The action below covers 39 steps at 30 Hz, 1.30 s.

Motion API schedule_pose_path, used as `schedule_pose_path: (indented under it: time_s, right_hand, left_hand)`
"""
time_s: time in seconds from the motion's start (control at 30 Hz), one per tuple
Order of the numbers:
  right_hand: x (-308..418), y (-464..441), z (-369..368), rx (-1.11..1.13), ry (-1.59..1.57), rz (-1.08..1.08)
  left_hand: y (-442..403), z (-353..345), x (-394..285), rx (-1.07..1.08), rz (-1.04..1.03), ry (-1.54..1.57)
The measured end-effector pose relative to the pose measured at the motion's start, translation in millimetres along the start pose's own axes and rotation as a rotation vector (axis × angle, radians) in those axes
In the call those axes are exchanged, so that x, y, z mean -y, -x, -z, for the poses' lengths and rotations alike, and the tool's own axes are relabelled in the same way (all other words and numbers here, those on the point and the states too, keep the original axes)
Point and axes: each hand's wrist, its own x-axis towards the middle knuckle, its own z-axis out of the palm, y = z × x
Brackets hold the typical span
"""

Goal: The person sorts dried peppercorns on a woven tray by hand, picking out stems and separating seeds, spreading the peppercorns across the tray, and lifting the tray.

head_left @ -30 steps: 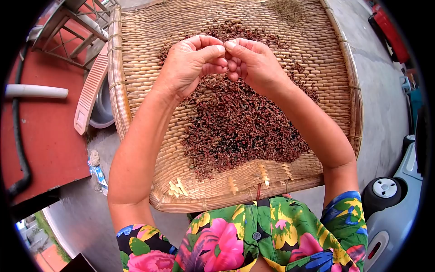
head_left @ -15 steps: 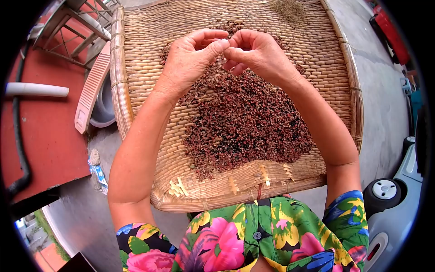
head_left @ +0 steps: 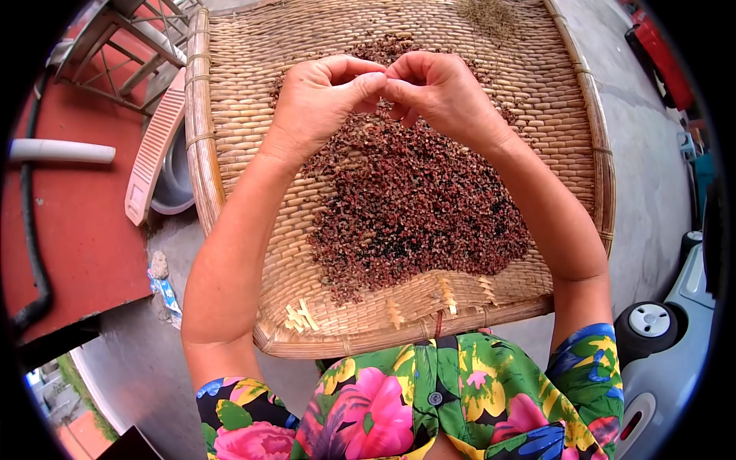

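Over the upper part of a woven tray (head_left: 253, 84), my left hand (head_left: 318, 100) and my right hand (head_left: 441, 96) meet at their fingertips. Thumb and forefinger are pinched together on each hand. Whatever lies between them is too small or hidden to name. Beneath and in front of the hands spreads a pile of small dark red and black peppercorn-like bits (head_left: 414, 199). Several pale short sticks (head_left: 301, 316) lie at the tray's near left corner.
A small greenish-brown heap (head_left: 489, 19) is at the tray's far right. To the left are a pinkish ridged board (head_left: 157, 149), a grey basin (head_left: 175, 180), a white pipe (head_left: 65, 152) and a metal frame. A light blue toy car (head_left: 667, 345) stands at the right.
Both hands have moved slightly up since the first frame. In the latest half second they dipped a little, and the right fingers drew closer together against the left ones.
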Motion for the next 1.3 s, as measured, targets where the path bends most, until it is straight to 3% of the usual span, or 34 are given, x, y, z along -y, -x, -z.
schedule_pose_path:
  time_s: [0.07, 0.13, 0.27, 0.33, 0.37, 0.4, 0.47, 0.53, 0.6, 0.73, 0.8, 0.87, 0.93, 1.03, 1.2, 1.3]
  right_hand:
    - [-1, 1, 0, -0.006, 0.032, 0.004]
    - [-8, 1, -2, -0.098, 0.316, 0.256]
    - [-10, 1, -1, -0.033, 0.360, 0.286]
    - [0, 3, 6, 0.158, -0.052, -0.074]
    - [3, 2, 10, 0.174, -0.041, -0.129]
    - [2, 2, 13, 0.174, -0.041, -0.130]
    - [1, 2, 18, 0.165, -0.024, -0.125]
    - [0, 2, 18, 0.165, -0.017, -0.121]
    - [-1, 2, 17, 0.177, -0.013, -0.092]
    - [1, 3, 15, 0.179, -0.002, -0.069]
    - [2, 4, 18, 0.184, -0.040, -0.116]
    - [0, 3, 17, 0.130, -0.111, -0.161]
    - [-1, 3, 16, 0.078, -0.181, -0.205]
    - [-2, 3, 10, 0.005, -0.213, -0.195]
    - [-10, 3, 7, 0.150, -0.370, -0.053]
    - [-3, 7, 10, 0.319, -0.684, -0.138]
  left_hand:
    - [1, 0, -2, -0.022, 0.003, -0.041]
    - [2, 0, -3, -0.043, 0.006, -0.082]
    - [1, 4, -3, 0.040, 0.120, -0.142]
    - [1, 11, -4, 0.085, 0.148, -0.168]
    - [0, 16, -5, 0.120, 0.178, 0.075]
    - [-1, 20, -6, 0.155, 0.206, 0.320]
    - [-1, 21, -7, 0.124, 0.193, 0.330]
    - [0, 17, -8, 0.051, 0.211, 0.199]
    - [0, 10, -8, 0.059, 0.215, 0.258]
    - [3, 9, -12, 0.148, 0.233, 0.033]
    - [2, 12, -12, 0.048, 0.178, -0.022]
    - [1, 16, -9, -0.001, 0.157, 0.003]
    - [3, 14, -10, 0.064, 0.260, 0.234]
    - [3, 4, -8, 0.152, 0.368, 0.311]
    - [2, 11, 0, 0.251, 0.432, 0.488]
    - [6, 12, -12, 0.319, 0.342, 0.429]
